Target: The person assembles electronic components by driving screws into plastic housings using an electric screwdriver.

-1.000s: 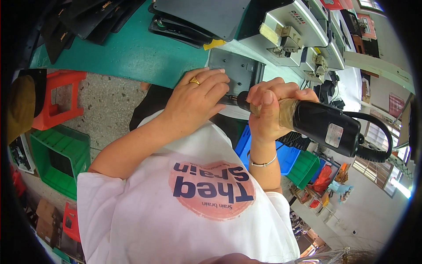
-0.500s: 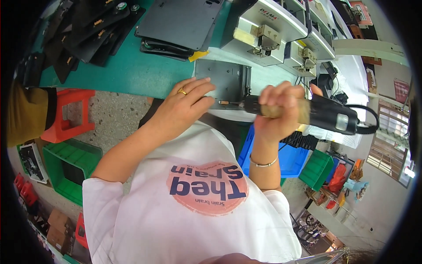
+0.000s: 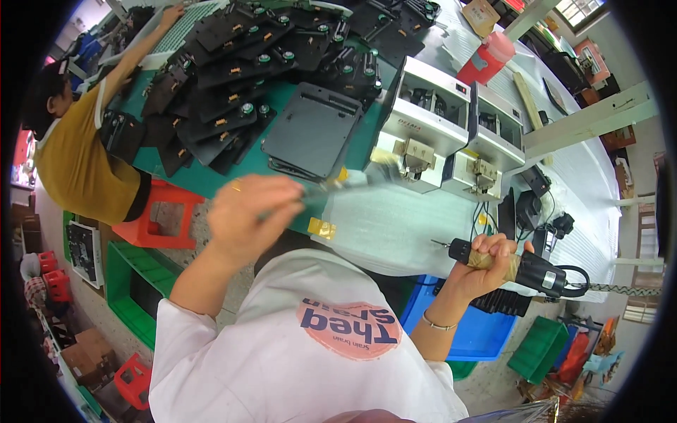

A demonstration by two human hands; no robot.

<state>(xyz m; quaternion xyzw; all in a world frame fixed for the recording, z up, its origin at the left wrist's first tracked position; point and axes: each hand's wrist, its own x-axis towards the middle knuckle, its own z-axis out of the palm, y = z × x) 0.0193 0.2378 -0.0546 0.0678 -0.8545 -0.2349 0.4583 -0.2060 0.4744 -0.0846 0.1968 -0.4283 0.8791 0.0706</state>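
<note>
My left hand [image 3: 250, 211], smeared by motion, is raised over the near edge of the green-topped bench [image 3: 190, 176]. Its fingers are closed on the edge of a black panel [image 3: 352, 185], which is tilted nearly edge-on and blurred. My right hand [image 3: 483, 264] grips a black electric screwdriver [image 3: 539, 273] with tan tape round its handle. The screwdriver's bit points left, above the white foam sheet [image 3: 381, 233], touching nothing. Beyond my left hand lies a stack of flat black panels [image 3: 310, 130].
Many black panels [image 3: 226, 116] with round green-rimmed parts are heaped at the back left. Two screw feeder machines [image 3: 423, 130] stand beyond the sheet, near a red jug [image 3: 486, 58]. A co-worker [image 3: 92, 151] reaches across at left. A blue crate [image 3: 458, 335] sits below my right arm.
My left hand has lifted the panel off the foam sheet and tilted it, moving toward the stack. My right hand has drawn the screwdriver away to the right. The head view has shifted, showing more bench.
</note>
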